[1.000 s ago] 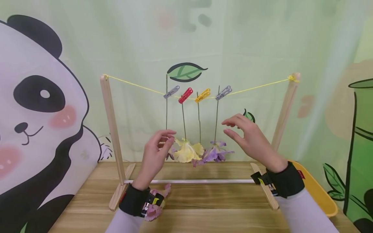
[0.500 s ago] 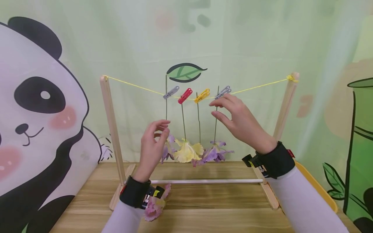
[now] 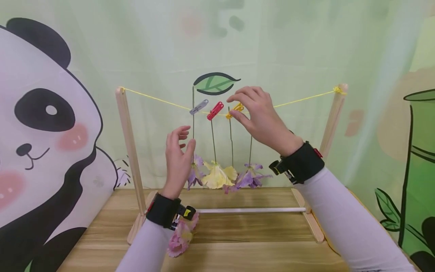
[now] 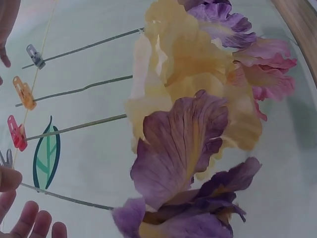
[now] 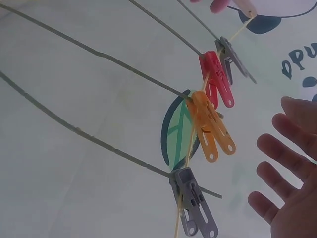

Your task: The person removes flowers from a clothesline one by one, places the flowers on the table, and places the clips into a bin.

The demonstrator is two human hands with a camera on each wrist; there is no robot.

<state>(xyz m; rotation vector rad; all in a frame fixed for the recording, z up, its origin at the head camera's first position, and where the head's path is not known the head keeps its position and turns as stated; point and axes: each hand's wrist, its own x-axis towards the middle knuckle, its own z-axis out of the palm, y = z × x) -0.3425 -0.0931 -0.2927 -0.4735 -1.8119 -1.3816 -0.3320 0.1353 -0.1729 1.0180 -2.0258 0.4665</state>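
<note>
Four pegs point(image 5: 217, 79): clipped to the yellow string point(image 3: 153, 99), each gripping a green stem point(image 3: 213, 141).
Hanging flowers point(image 3: 219, 176): heads down beneath the pegs, above the counter point(image 3: 255, 230), toward its back edge.
Left hand point(image 3: 178, 160): holding nothing, fingers loosely curved, near the leftmost stem.
Right hand point(image 3: 261, 119): holding nothing, fingers spread, near the yellow peg point(image 5: 210, 128).
Pink flower point(image 3: 180, 238): on the counter, nearer its left edge.

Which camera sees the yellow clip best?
The right wrist view: the yellow clip is big and uncovered. The left wrist view shows it smaller; in the head view, the right hand hides part of it.
</note>
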